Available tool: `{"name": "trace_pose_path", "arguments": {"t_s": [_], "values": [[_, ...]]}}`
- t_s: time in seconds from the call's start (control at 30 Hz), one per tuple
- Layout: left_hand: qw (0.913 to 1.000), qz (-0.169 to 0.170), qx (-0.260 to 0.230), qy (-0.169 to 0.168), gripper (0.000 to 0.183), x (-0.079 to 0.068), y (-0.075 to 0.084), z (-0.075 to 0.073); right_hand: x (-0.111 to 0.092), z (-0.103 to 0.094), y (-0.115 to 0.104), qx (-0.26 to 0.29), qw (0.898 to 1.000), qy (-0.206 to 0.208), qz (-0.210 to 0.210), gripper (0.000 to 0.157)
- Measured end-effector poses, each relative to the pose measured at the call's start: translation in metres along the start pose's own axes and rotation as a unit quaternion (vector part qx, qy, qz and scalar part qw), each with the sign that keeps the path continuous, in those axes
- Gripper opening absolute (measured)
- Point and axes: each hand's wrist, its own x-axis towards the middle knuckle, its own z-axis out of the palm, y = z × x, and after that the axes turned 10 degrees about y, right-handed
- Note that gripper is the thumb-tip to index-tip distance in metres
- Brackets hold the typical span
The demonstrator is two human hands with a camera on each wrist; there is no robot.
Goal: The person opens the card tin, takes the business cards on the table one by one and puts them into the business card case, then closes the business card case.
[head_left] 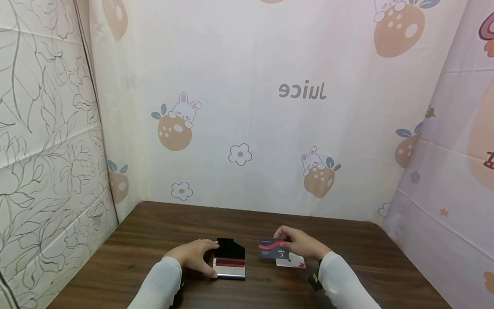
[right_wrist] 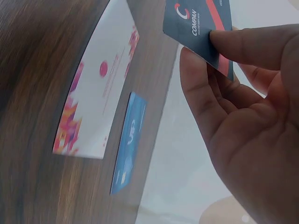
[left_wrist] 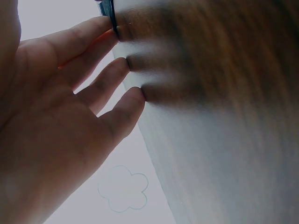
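Observation:
An opened card case (head_left: 230, 271) lies on the table, its black inner lid (head_left: 228, 249) folded back and red and dark card edges showing inside. My left hand (head_left: 194, 256) holds its left side, thumb at the front corner and forefinger by the lid. Other left fingertips (left_wrist: 135, 95) rest on the tabletop. My right hand (head_left: 302, 244) pinches a dark grey business card (head_left: 268, 253) with a pink-red stripe between thumb and fingers, raised over the table. Beneath it lies a white card (right_wrist: 98, 98) with pink patterns. Beside that, a blue VIP card (right_wrist: 129, 142) shows in the right wrist view.
The brown wooden table (head_left: 162, 223) ends at a white curtain (head_left: 247, 107) printed with fruit and rabbits. More printed fabric hangs at the left and right sides. A dark band (head_left: 315, 280) sits at the right wrist.

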Motion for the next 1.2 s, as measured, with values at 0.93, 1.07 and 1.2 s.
{"name": "trace_pose_path", "arguments": {"t_s": [0.93,1.07,1.2], "values": [[1.0,-0.006,-0.001,0.005,0.089,-0.001,0.004,-0.001,0.038,0.047,-0.044,0.015,0.999,-0.012,-0.044,0.015],[1.0,-0.005,0.002,0.005,0.089,0.0,0.003,0.0,0.041,0.052,-0.049,0.011,0.999,-0.015,-0.045,0.014],[0.9999,-0.008,0.007,0.007,0.09,0.002,0.001,0.001,0.045,0.057,-0.053,0.006,0.999,-0.016,-0.05,0.014]]}}
